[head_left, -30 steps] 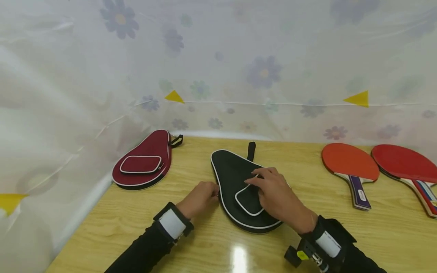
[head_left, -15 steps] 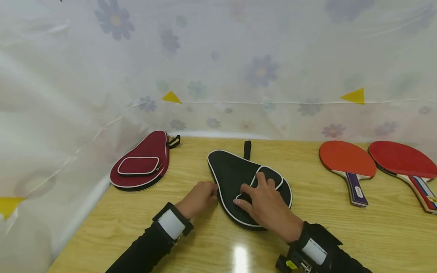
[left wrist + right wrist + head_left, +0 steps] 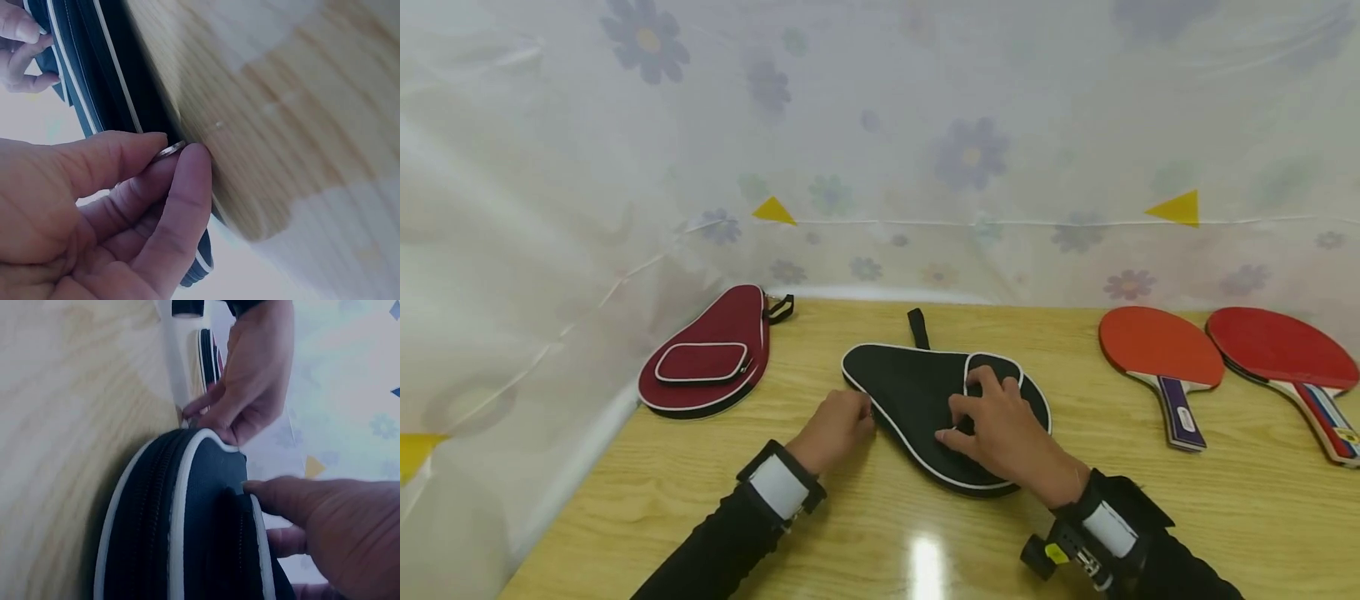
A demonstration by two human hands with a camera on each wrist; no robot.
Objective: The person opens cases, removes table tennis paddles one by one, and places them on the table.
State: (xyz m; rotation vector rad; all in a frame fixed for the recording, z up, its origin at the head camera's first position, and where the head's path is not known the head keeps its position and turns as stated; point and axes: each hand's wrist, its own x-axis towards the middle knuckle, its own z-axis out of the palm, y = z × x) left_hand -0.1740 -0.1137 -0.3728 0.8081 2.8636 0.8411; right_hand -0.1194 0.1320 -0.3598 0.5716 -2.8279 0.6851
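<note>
A black table tennis bat case (image 3: 902,387) with white piping lies on the table, its narrow end towards the left. My left hand (image 3: 835,432) is at the case's near left side. In the left wrist view, its thumb and fingers pinch a small metal zip pull (image 3: 170,150) at the case's edge. My right hand (image 3: 1011,433) lies over the front pocket (image 3: 992,363) and partly hides it. Its bent fingers and thumb hold the pocket from either side; the thumb (image 3: 275,495) sits at the pocket's edge in the right wrist view.
A dark red bat case (image 3: 707,354) lies at the left. On the right are an orange-red bat (image 3: 1159,346) and a red bat (image 3: 1281,346), handles towards me. A flowered sheet (image 3: 880,150) hangs behind the wooden table (image 3: 700,467).
The black case has turned anticlockwise, its narrow end swinging left and nearer. My right hand has shifted on the pocket. The left hand stays at the case's edge.
</note>
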